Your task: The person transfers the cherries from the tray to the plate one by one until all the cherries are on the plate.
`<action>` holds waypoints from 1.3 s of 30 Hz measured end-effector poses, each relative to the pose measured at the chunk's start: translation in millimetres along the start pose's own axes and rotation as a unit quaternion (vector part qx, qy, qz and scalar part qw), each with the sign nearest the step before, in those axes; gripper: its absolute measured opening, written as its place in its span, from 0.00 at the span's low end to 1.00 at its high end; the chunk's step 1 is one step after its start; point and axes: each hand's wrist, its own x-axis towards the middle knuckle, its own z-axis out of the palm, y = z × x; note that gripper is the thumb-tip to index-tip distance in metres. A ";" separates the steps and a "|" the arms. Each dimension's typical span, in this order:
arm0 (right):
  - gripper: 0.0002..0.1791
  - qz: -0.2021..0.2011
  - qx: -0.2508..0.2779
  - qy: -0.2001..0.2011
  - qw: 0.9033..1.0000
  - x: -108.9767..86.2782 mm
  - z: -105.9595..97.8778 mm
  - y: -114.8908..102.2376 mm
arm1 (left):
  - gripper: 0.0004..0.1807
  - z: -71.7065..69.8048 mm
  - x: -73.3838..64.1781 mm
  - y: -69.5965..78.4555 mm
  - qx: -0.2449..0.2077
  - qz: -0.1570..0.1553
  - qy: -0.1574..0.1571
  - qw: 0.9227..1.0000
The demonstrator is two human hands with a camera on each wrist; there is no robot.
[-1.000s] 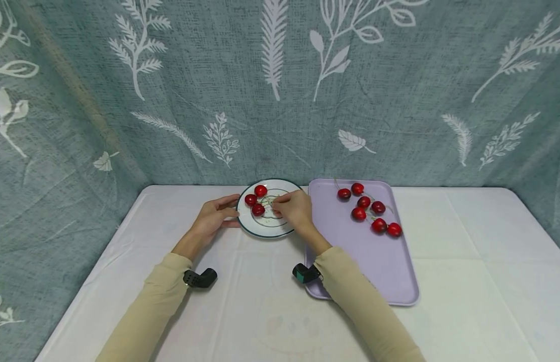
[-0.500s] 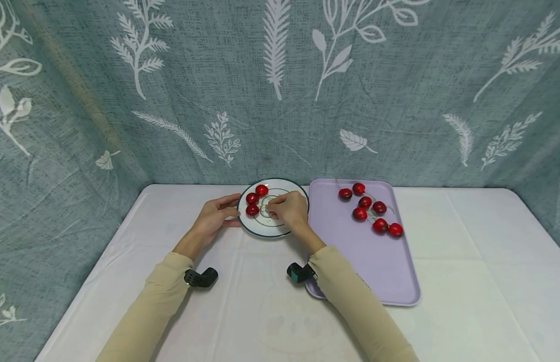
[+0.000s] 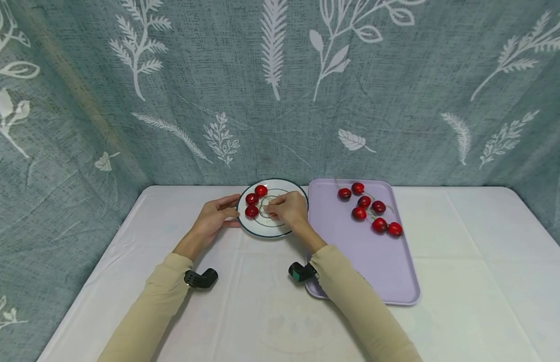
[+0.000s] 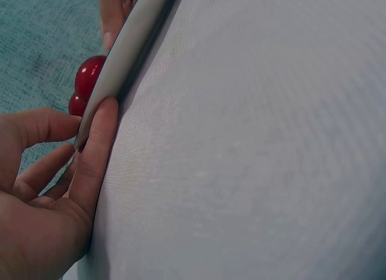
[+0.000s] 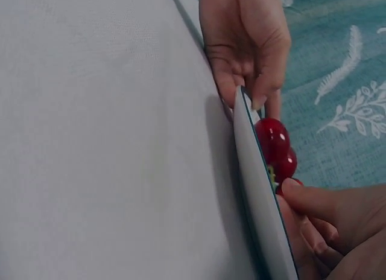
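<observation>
A white plate (image 3: 271, 233) with a dark green rim lies near the far edge of the table, bearing three red cherries on its left half. My left hand (image 3: 212, 217) grips its left rim, thumb above and a finger below, as the left wrist view also shows on the plate's edge (image 4: 129, 47). Over the middle of the plate, my right hand (image 3: 291, 210) has thumb and fingertips pinched together at the stem of the nearest cherry (image 3: 251, 211). The stem is mostly hidden by the fingers. Two other cherries (image 5: 274, 138) show beside the rim in the right wrist view.
Right of the plate lies a lilac tray (image 3: 366, 271), with several stemmed cherries (image 3: 364, 202) in its far part. My right forearm crosses its near left corner. A white cloth (image 3: 257, 311) covers the table, and a green leaf-patterned curtain (image 3: 243, 75) hangs behind.
The right hand has shifted slightly left over the plate, and the nearest cherry has moved left with it, close to the left rim. The left hand stays on the rim.
</observation>
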 end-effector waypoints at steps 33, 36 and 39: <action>0.13 0.054 0.089 -0.036 0.994 7.8 -113.9 -27.6 | 0.33 -0.6 0.3 1.7 0.004 -0.001 0.000 1.000; 0.14 0.049 0.080 -0.044 0.995 8.6 -127.8 -24.5 | 0.33 -0.2 0.1 1.3 0.005 0.000 0.000 1.000; 0.16 0.042 0.066 -0.052 0.996 11.1 -142.2 -18.7 | 0.33 0.3 -0.4 0.9 0.006 0.001 -0.002 1.000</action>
